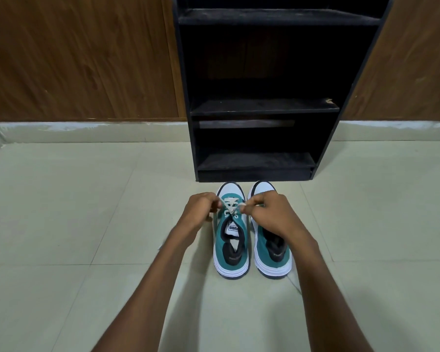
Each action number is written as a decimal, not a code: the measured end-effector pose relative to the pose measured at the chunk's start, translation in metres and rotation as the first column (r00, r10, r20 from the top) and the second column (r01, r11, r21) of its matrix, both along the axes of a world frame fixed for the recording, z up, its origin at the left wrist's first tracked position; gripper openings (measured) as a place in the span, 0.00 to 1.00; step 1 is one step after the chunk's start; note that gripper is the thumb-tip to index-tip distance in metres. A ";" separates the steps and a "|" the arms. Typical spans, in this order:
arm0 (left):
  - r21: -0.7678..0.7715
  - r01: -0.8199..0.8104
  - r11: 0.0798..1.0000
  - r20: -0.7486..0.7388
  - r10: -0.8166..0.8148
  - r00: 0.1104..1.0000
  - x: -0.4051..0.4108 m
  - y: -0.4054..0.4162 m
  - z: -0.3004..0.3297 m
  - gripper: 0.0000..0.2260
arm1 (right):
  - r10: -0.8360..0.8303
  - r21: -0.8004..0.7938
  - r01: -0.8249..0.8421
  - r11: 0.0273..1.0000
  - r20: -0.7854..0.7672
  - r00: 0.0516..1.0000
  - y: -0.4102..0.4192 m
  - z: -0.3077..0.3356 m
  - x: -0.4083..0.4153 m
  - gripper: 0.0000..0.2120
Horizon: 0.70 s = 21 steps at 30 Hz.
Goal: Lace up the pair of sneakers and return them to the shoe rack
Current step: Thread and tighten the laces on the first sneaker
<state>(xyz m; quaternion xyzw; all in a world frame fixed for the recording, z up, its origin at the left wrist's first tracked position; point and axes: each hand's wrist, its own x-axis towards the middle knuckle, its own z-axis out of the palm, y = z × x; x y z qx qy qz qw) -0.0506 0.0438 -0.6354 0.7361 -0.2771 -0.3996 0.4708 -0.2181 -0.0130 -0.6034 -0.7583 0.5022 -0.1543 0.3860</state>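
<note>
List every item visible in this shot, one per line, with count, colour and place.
sneakers: two, teal and white with dark soles, side by side on the floor in front of the rack, toes toward it
shoelace: one seen clearly, white, partly threaded through the front eyelets of the left sneaker
loose lace: one thin pale strand on the floor by the right sneaker's heel
shoe rack: one, black, against the wall; the shelves in view hold nothing
wall panels: brown wood, either side of the rack
floor: pale tiles
left hand: pinching one lace end
right hand: pinching the other lace end
</note>
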 end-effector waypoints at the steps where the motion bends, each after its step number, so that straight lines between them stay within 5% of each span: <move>1: -0.055 -0.003 0.998 -0.047 0.000 0.999 -0.001 0.002 0.002 0.13 | -0.013 0.070 0.005 0.998 0.104 0.994 0.000 -0.001 0.002 0.07; 4: -0.206 -0.065 0.976 -0.151 0.033 0.988 -0.009 0.008 0.000 0.16 | -0.137 0.277 0.002 0.961 0.470 0.872 0.003 -0.005 0.010 0.13; 6: -0.290 -0.160 0.944 -0.271 0.079 0.959 -0.020 0.012 -0.001 0.21 | -0.290 0.452 -0.082 0.888 0.691 0.662 0.008 -0.007 0.017 0.16; 9: -0.289 -0.356 0.889 -0.495 0.180 0.850 -0.026 0.012 -0.008 0.18 | -0.555 0.625 -0.191 0.757 0.769 0.317 0.011 -0.018 0.023 0.17; 11: -0.219 -0.444 0.869 -0.555 0.263 0.789 -0.023 0.013 -0.015 0.18 | -0.672 0.692 -0.177 0.700 0.722 0.167 0.009 -0.033 0.025 0.17; 14: -0.165 -0.446 0.880 -0.496 0.317 0.809 -0.025 0.017 -0.018 0.19 | -0.759 0.766 -0.079 0.638 0.643 0.104 0.009 -0.046 0.029 0.17; 17: -0.123 -0.409 0.904 -0.389 0.335 0.858 -0.026 0.020 -0.015 0.19 | -0.741 0.746 0.043 0.665 0.651 0.166 0.007 -0.049 0.033 0.17; 21: -0.029 -0.282 0.959 0.194 0.282 0.940 -0.011 0.019 -0.029 0.23 | -0.699 0.712 0.023 0.702 0.683 0.215 0.007 -0.047 0.036 0.17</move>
